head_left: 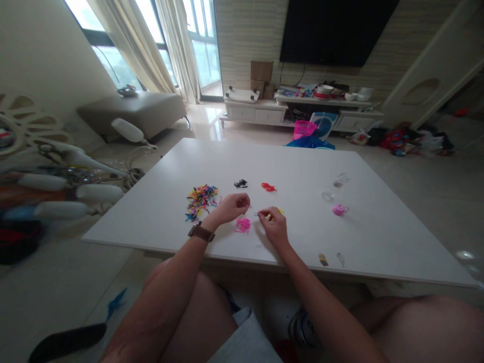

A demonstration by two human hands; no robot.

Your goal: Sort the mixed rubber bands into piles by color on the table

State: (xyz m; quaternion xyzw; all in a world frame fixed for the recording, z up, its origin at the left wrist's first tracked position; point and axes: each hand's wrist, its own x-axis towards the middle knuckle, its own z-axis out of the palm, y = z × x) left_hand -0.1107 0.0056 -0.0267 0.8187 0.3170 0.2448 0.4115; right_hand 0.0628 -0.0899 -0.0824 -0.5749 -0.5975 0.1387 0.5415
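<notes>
A mixed pile of colourful small elastic bands (pixel 201 199) lies on the white table, left of my left hand (pixel 235 206). That hand, with a brown-strapped watch on its wrist, is closed in a pinch; a tiny bit shows at its fingertips, too small to name. My right hand (pixel 275 222) pinches a small dark elastic band (pixel 256 214) between thumb and finger. Below and between the hands sits a heap of pink bands (pixel 243 225). Yellow bands (pixel 280 211) are partly hidden behind my right hand. Farther back are black bands (pixel 241 184) and red bands (pixel 268 187).
On the right of the table (pixel 378 227) are a clear container (pixel 341 180), a clear ring-shaped piece (pixel 327 195) and a pink pouch-like object (pixel 339 209). A minion figure (pixel 322 259) and a small clear piece (pixel 341 259) lie near the front edge.
</notes>
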